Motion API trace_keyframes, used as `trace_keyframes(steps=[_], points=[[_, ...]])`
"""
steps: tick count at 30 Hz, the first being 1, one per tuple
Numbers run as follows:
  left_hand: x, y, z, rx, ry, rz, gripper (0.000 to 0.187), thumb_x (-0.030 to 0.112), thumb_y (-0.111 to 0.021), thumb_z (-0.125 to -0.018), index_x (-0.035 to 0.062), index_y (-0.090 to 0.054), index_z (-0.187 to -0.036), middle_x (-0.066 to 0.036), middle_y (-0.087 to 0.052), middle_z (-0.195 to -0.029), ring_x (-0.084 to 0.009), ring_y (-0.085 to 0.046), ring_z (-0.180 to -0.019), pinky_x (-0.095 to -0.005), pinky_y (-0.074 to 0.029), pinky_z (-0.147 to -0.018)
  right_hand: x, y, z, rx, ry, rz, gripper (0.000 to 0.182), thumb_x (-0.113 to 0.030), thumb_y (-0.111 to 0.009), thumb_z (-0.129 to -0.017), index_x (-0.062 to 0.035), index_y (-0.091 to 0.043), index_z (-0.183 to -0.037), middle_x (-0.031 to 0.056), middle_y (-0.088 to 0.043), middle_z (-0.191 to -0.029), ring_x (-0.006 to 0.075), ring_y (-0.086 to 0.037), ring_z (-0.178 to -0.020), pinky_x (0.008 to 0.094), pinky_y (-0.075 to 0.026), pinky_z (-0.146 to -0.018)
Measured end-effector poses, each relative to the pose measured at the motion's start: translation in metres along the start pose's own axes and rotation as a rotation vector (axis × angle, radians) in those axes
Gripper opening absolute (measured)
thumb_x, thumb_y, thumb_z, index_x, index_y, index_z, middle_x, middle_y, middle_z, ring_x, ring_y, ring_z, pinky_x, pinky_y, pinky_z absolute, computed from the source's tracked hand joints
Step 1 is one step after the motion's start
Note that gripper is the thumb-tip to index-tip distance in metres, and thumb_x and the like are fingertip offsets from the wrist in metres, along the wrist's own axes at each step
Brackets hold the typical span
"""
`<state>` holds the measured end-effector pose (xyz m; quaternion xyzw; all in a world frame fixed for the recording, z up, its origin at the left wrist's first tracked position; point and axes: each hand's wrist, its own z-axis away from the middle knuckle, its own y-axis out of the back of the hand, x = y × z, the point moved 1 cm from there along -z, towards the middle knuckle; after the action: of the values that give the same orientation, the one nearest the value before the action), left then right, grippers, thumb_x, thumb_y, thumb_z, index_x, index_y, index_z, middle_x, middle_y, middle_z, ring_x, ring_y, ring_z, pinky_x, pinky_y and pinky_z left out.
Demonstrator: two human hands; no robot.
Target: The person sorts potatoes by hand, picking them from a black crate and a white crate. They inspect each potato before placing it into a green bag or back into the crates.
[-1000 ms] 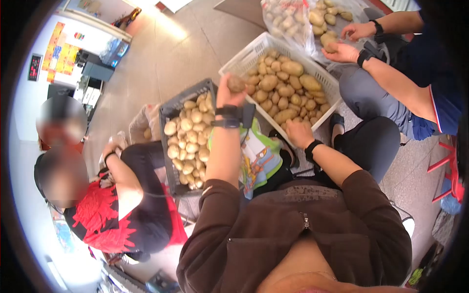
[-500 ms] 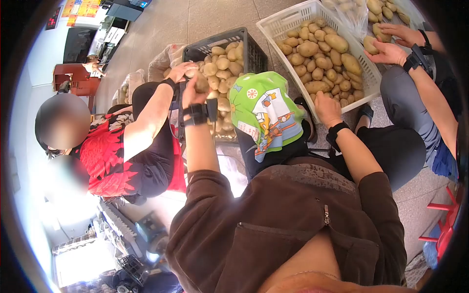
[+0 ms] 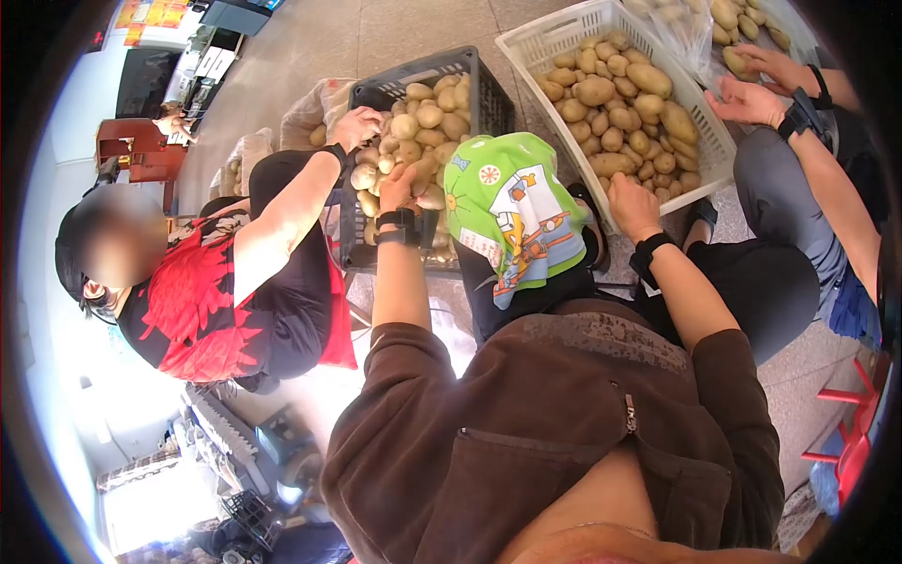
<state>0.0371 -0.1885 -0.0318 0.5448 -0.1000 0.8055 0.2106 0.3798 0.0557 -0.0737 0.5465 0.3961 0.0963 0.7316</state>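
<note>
My left hand (image 3: 398,191) reaches into the black crate (image 3: 490,99), its fingers closed round a potato (image 3: 425,171) among the pile; part of the grip is hidden. My right hand (image 3: 634,209) is closed over the near corner of the white crate (image 3: 719,150), fingers curled inward over its rim. Just beyond those fingertips lies a long potato (image 3: 611,164). Potatoes (image 3: 594,91) of mixed sizes fill the white crate. A green printed cloth (image 3: 503,207) covers my knee between the two crates.
On the left, a person in red and black has a hand (image 3: 357,127) at the black crate's edge. At the right, another person's hands (image 3: 747,101) hover near potatoes in a clear plastic bag (image 3: 672,33). Sacks (image 3: 315,113) stand behind the black crate; a red stool (image 3: 853,428) sits lower right.
My left hand has lowered from above the black crate's edge into its potatoes. The co-worker's hand on the right no longer holds a potato. My right hand stays at the white crate.
</note>
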Motion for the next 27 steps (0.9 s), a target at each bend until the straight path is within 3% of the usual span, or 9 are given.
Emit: trace_keyframes(steps=[6, 9, 11, 13, 15, 16, 20, 24, 27], points=[[-0.002, 0.026, -0.026, 0.224, -0.003, -0.453, 0.030, 0.009, -0.056, -0.076, 0.0060, -0.059, -0.107, -0.009, -0.061, -0.097, -0.0223, -0.060, -0.081, -0.0327, -0.050, -0.058, 0.002, -0.006, -0.002, 0.004, 0.011, -0.003, 0.019, -0.021, -0.040, -0.081, -0.0062, -0.051, -0.082, 0.0211, -0.059, -0.070, 0.0388, -0.058, -0.068, 0.0503, -0.044, -0.063], [0.025, 0.043, -0.047, 0.173, -0.528, -1.918, 0.026, 0.026, -0.055, -0.074, 0.0115, -0.061, -0.094, -0.007, -0.062, -0.095, -0.0248, -0.058, -0.090, -0.0361, -0.046, -0.075, 0.002, -0.003, 0.000, 0.025, 0.013, 0.000, 0.019, -0.022, -0.039, -0.082, -0.0068, -0.051, -0.081, 0.0196, -0.060, -0.070, 0.0376, -0.059, -0.068, 0.0491, -0.045, -0.061], [0.058, 0.016, -0.034, 0.289, -0.849, -1.650, 0.024, 0.024, -0.065, -0.063, 0.0084, -0.058, -0.080, -0.011, -0.058, -0.082, -0.0290, -0.056, -0.078, -0.0389, -0.045, -0.068, 0.001, -0.002, -0.001, -0.041, -0.011, 0.033, 0.020, -0.022, -0.039, -0.082, -0.0068, -0.052, -0.082, 0.0173, -0.061, -0.076, 0.0362, -0.059, -0.071, 0.0468, -0.046, -0.061], [0.109, -0.041, 0.008, 0.202, -0.769, -1.491, 0.026, 0.017, -0.067, -0.066, 0.0069, -0.057, -0.087, -0.007, -0.058, -0.086, -0.0254, -0.056, -0.082, -0.0344, -0.047, -0.073, -0.001, 0.001, -0.002, -0.066, -0.034, 0.036, 0.021, -0.021, -0.038, -0.082, -0.0061, -0.053, -0.083, 0.0166, -0.062, -0.077, 0.0351, -0.060, -0.074, 0.0468, -0.046, -0.063], [0.110, -0.076, -0.007, -0.205, -0.277, 0.315, 0.011, 0.013, -0.060, -0.076, 0.0055, -0.057, -0.083, -0.005, -0.059, -0.085, -0.0211, -0.056, -0.083, -0.0376, -0.042, -0.084, -0.003, 0.005, -0.001, -0.091, -0.060, 0.037, 0.021, -0.021, -0.038, -0.082, -0.0060, -0.054, -0.084, 0.0166, -0.062, -0.078, 0.0352, -0.060, -0.074, 0.0463, -0.046, -0.065], [0.129, -0.118, 0.022, -0.230, -0.102, 0.549, 0.008, 0.013, -0.058, -0.079, 0.0053, -0.057, -0.081, -0.005, -0.059, -0.084, -0.0202, -0.055, -0.084, -0.0397, -0.040, -0.087, -0.004, 0.005, 0.000, -0.101, -0.065, 0.035, 0.022, -0.021, -0.038, -0.082, -0.0060, -0.054, -0.084, 0.0166, -0.062, -0.078, 0.0353, -0.060, -0.074, 0.0461, -0.046, -0.066], [0.074, -0.215, 0.013, -0.890, 0.223, 0.665, 0.014, 0.010, -0.053, -0.079, -0.0017, -0.058, -0.085, -0.016, -0.062, -0.089, -0.0264, -0.055, -0.093, -0.0397, -0.039, -0.091, -0.003, 0.004, 0.001, -0.065, -0.051, 0.000, 0.021, -0.021, -0.040, -0.082, -0.0060, -0.054, -0.083, 0.0165, -0.062, -0.077, 0.0350, -0.060, -0.073, 0.0461, -0.046, -0.065], [-0.010, -0.291, 0.062, -0.351, 0.730, 0.704, 0.025, 0.012, -0.048, -0.081, -0.0044, -0.050, -0.101, -0.014, -0.055, -0.090, -0.0273, -0.052, -0.092, -0.0464, -0.036, -0.089, -0.004, 0.005, 0.004, -0.026, -0.013, 0.014, 0.017, -0.019, -0.043, -0.080, -0.0063, -0.054, -0.081, 0.0159, -0.061, -0.074, 0.0339, -0.060, -0.071, 0.0452, -0.047, -0.062], [-0.027, -0.294, 0.070, -0.195, 0.568, 0.512, 0.037, 0.015, -0.046, -0.083, -0.0020, -0.036, -0.114, -0.012, -0.047, -0.098, -0.0258, -0.047, -0.095, -0.0476, -0.035, -0.089, -0.002, 0.005, 0.004, -0.018, 0.019, -0.002, 0.016, -0.018, -0.044, -0.079, -0.0059, -0.053, -0.081, 0.0155, -0.061, -0.073, 0.0334, -0.060, -0.069, 0.0446, -0.047, -0.060]])
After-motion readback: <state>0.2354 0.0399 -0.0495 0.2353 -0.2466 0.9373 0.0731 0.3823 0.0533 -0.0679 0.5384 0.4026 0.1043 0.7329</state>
